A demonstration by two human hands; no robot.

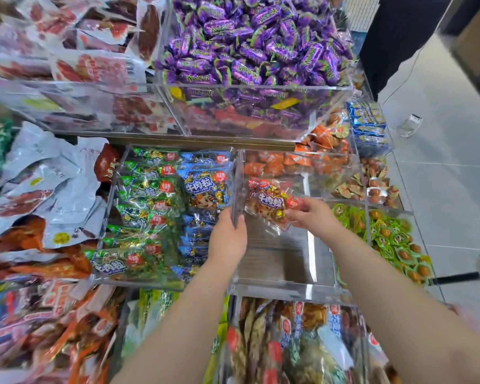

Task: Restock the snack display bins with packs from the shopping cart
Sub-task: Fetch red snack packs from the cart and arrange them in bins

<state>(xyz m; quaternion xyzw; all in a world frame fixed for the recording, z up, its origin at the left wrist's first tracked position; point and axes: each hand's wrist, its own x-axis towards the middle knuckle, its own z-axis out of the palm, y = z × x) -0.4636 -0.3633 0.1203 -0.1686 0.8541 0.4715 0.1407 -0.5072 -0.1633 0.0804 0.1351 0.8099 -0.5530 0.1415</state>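
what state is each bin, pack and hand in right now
red pack: held by the right hand, inside the middle bin
right hand: grips the red pack's edge
left hand: grips the middle bin's left wall
middle bin: almost empty
green and blue pack bin: full
purple candy bin: heaped full

Both forearms (178, 314) bare to frame edge; L hand (227, 239) & R hand (313, 217) bare too, short rounded fingers.

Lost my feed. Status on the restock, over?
Left hand grips bin wall. Right hand holds red pack in clear bin. No blocker seen.
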